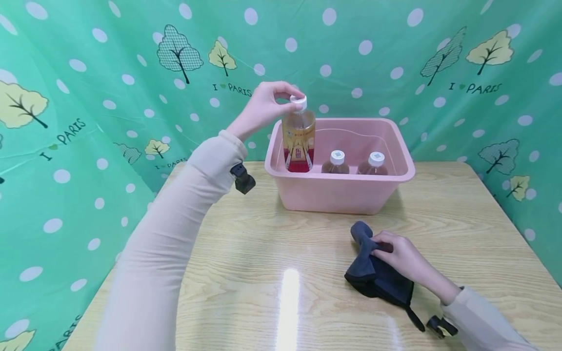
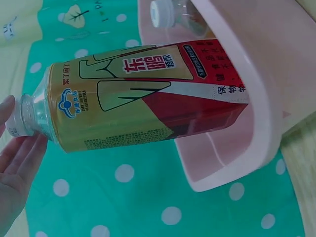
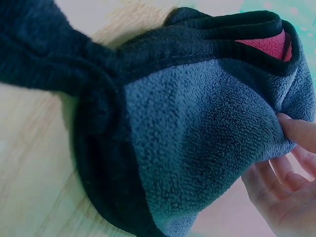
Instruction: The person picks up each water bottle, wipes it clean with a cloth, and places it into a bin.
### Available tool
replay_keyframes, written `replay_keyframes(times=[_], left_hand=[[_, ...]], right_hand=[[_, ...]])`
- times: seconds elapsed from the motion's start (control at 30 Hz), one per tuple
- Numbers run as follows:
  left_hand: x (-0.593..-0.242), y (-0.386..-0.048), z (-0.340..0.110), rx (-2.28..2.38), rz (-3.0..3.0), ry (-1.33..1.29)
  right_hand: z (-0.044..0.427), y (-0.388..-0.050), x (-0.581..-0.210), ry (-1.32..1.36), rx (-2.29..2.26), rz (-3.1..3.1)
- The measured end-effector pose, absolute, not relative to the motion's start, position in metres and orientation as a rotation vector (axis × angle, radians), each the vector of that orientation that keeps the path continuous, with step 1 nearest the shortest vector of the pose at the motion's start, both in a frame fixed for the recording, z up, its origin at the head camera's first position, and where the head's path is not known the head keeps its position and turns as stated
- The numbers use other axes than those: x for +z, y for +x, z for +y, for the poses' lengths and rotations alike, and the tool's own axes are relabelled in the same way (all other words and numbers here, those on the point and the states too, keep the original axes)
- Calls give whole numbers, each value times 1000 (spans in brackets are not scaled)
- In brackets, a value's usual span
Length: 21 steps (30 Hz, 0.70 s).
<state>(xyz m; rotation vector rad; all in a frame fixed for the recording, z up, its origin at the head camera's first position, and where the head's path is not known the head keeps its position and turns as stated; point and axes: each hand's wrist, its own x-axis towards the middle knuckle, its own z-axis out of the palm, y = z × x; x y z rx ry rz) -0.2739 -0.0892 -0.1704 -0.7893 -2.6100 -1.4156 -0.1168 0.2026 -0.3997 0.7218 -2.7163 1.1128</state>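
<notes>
My left hand (image 1: 269, 105) pinches the white cap of a plastic drink bottle (image 1: 299, 141) with a gold and red label. Upright in the head view, the bottle has its lower part within the left end of a pink bin (image 1: 329, 195); whether its base touches the bottom is hidden. In the left wrist view the thumb and fingers are around the cap of that bottle (image 2: 133, 94). On the table, my right hand (image 1: 401, 253) pinches a bunched dark grey cloth (image 1: 373, 273) with black edging and a loop. A bit of pink shows in a fold of the cloth (image 3: 197, 123).
Two more white-capped bottles (image 1: 335, 163) (image 1: 376, 165) stand inside the bin, their lower parts hidden by its front wall. The bin stands at the back of the wooden table (image 1: 246, 273). A green patterned curtain (image 1: 351, 48) hangs behind and along the sides.
</notes>
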Motion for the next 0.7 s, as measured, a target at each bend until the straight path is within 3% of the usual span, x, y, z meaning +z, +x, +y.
replay_keyframes(times=[0.13, 0.7], left_hand=[[-187, -290, -89, -1376, -2636, -776], [-216, -296, -86, -1417, -2745, -781]], right_hand=[[203, -117, -399, 720, 1108, -2720], [203, -117, -401, 700, 1076, -2737]])
